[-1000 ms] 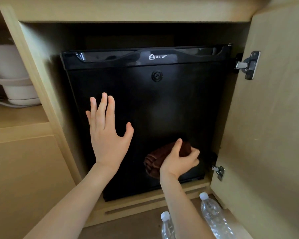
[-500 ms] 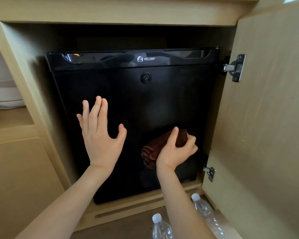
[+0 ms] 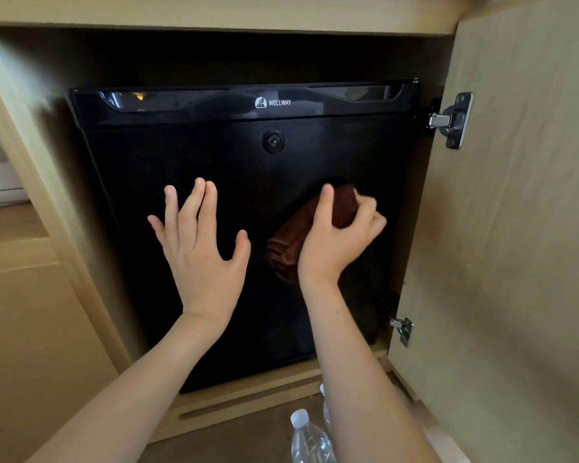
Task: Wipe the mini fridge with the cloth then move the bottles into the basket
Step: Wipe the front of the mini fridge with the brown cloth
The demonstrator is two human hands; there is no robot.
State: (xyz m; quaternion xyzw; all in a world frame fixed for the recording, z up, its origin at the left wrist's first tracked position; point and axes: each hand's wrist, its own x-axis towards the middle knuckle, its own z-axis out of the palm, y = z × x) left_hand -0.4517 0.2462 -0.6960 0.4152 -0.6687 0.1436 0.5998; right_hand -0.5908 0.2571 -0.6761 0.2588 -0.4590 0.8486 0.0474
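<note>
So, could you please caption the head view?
Right hand holds a brown cloth on the mini fridge; left hand flat beside it.

Brown folded cloth [image 3: 293,243]: its middle is covered by the right hand [image 3: 335,242] gripping it; only the lower folds and a top corner show.
Fingers [image 3: 371,215] of that hand: blurred.
Clear plastic bottle with white cap [image 3: 310,439]: body cut off by the bottom edge.
Second clear bottle [image 3: 325,412]: mostly hidden behind the right forearm.
White rounded object [image 3: 0,185] at left: blurred, cut by the edge, unidentifiable.

Perhaps hotel room: mini fridge [image 3: 234,155] in cabinet [image 3: 522,262]
</note>
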